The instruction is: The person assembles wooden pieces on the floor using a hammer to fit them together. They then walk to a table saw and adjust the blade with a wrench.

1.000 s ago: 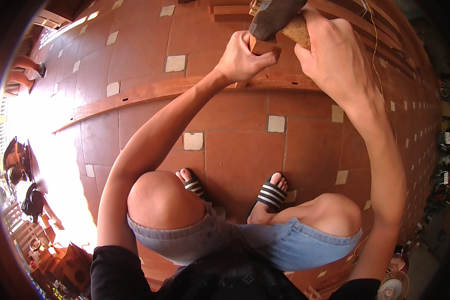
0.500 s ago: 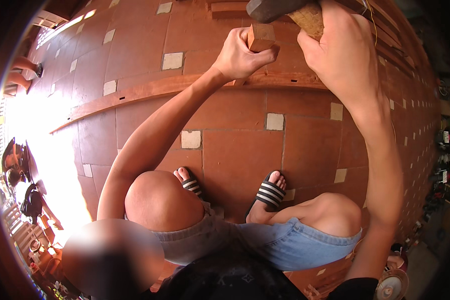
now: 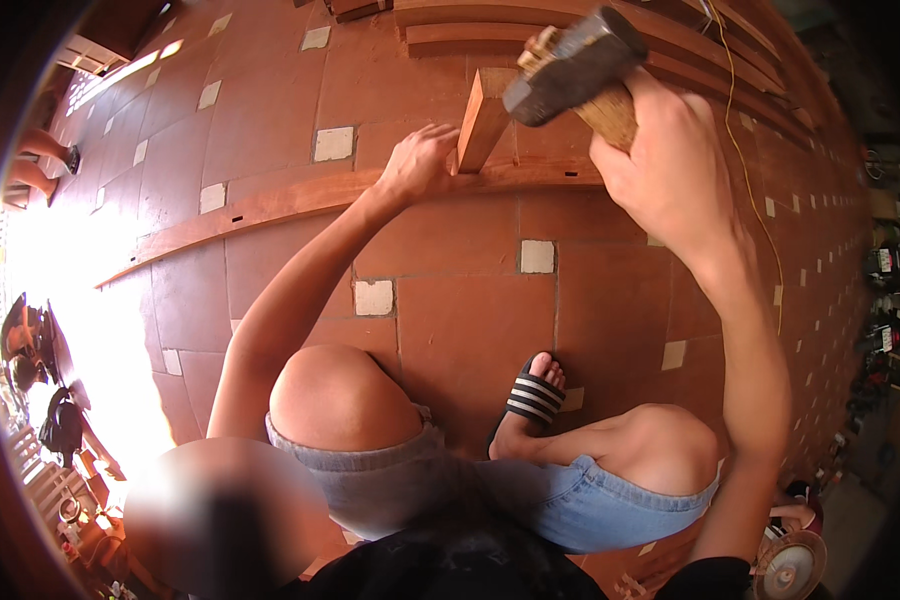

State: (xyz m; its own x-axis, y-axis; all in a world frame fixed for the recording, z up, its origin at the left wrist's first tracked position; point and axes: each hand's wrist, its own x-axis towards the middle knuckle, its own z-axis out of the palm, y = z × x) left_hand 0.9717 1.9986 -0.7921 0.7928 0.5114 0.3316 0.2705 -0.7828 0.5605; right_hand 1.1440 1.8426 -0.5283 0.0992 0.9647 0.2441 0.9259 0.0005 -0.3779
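Note:
A short squared wooden block (image 3: 482, 122) stands upright on a long wooden beam (image 3: 295, 200) that lies across the floor and has small slots cut in it. Beside the block's lower left side is my left hand (image 3: 416, 166), its fingers stretched out and loose; whether they touch the wood I cannot tell. My right hand (image 3: 675, 175) is closed around the wooden handle of a hammer (image 3: 578, 68). The hammer's dark metal head is raised just right of the block's top, and splintered wood sticks out above the head.
Several wooden beams (image 3: 550, 42) lie at the far side. A yellow cord (image 3: 742, 150) runs along the tiled floor (image 3: 475, 320) on the right. Another person's legs (image 3: 42, 165) show at far left. A round fan (image 3: 790, 570) is at lower right.
My left hand has let go of the block's upper end and moved down and left, its fingers loosening. The hammer has turned, showing its head more fully beside the block. My left foot is now hidden.

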